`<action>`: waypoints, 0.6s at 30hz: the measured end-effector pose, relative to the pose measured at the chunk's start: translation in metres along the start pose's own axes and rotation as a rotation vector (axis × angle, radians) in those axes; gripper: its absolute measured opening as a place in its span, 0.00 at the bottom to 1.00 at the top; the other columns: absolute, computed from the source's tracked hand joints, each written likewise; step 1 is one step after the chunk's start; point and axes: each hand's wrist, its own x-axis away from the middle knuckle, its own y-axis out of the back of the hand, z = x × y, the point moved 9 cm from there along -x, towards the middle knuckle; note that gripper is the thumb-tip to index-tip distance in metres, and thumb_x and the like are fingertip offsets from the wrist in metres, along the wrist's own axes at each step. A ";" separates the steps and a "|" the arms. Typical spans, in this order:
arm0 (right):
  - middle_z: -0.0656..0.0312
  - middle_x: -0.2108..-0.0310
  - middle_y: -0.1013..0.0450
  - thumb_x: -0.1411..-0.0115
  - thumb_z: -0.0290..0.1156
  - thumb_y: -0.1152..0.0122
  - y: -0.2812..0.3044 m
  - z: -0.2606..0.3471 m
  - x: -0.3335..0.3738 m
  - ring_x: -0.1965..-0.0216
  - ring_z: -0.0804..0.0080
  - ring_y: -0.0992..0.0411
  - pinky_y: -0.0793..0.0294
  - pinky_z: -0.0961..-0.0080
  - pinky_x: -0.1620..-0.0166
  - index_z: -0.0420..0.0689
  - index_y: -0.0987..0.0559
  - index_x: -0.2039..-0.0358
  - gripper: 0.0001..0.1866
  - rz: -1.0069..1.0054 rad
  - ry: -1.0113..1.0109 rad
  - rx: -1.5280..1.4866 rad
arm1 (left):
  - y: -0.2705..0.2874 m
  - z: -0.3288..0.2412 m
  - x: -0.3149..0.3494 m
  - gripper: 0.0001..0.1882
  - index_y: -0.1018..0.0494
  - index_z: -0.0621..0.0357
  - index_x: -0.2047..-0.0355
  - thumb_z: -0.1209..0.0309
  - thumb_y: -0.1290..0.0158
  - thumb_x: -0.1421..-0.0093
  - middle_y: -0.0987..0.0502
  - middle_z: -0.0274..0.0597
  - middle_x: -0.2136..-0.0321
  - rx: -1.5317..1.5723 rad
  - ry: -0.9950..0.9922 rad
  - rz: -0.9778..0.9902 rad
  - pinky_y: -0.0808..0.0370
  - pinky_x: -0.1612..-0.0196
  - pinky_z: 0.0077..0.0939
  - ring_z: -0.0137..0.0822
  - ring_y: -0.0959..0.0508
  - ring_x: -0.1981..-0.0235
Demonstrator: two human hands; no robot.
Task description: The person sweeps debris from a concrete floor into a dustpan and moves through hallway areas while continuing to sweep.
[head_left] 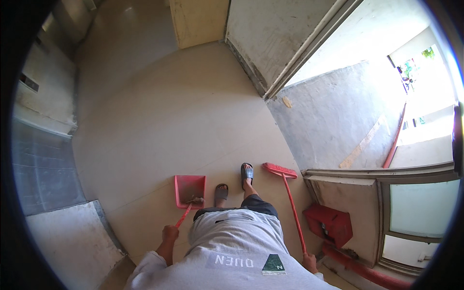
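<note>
My left hand [170, 234] is closed round the red handle of a dustpan [180, 180]. The pan lies left of my feet, and some grey debris [195, 200] is in it beside the handle joint. On the other side, my right hand [310, 263] grips the top of a long red broom handle. The broom head [280, 170], with red bristles, is at the floor ahead and right of my feet, close to the doorway threshold. Both of my feet are in dark sandals [247, 173] between the two tools.
Smooth beige floor [169, 116] stretches ahead. On the right, a doorway opens onto a grey concrete surface [328, 116] with a plank and a red pipe [396, 135]. A red box-like object [340, 226] and a thick red pipe [362, 273] lie by the right wall. A yellowish panel [198, 21] stands far ahead.
</note>
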 end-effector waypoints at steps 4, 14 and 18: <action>0.51 0.84 0.28 0.41 0.43 0.48 0.009 0.006 -0.030 0.80 0.62 0.25 0.30 0.64 0.76 0.35 0.21 0.75 0.21 0.057 -0.116 0.109 | -0.024 0.019 0.002 0.11 0.20 0.58 0.71 0.67 0.50 0.47 0.20 0.51 0.71 0.054 0.143 0.108 0.23 0.61 0.41 0.47 0.19 0.67; 0.38 0.70 0.27 0.42 0.44 0.47 0.046 0.180 -0.210 0.64 0.40 0.27 0.28 0.49 0.61 0.37 0.23 0.71 0.20 -0.074 0.367 0.410 | 0.019 -0.056 0.013 0.12 0.21 0.57 0.78 0.66 0.49 0.45 0.22 0.41 0.85 0.095 0.125 0.271 0.23 0.76 0.28 0.35 0.21 0.84; 0.40 0.68 0.25 0.40 0.46 0.51 0.037 0.286 -0.275 0.62 0.42 0.26 0.28 0.50 0.58 0.38 0.23 0.69 0.21 0.044 0.438 0.491 | 0.039 -0.071 0.025 0.11 0.22 0.62 0.79 0.68 0.47 0.46 0.24 0.42 0.86 0.637 0.498 0.169 0.27 0.82 0.30 0.35 0.24 0.86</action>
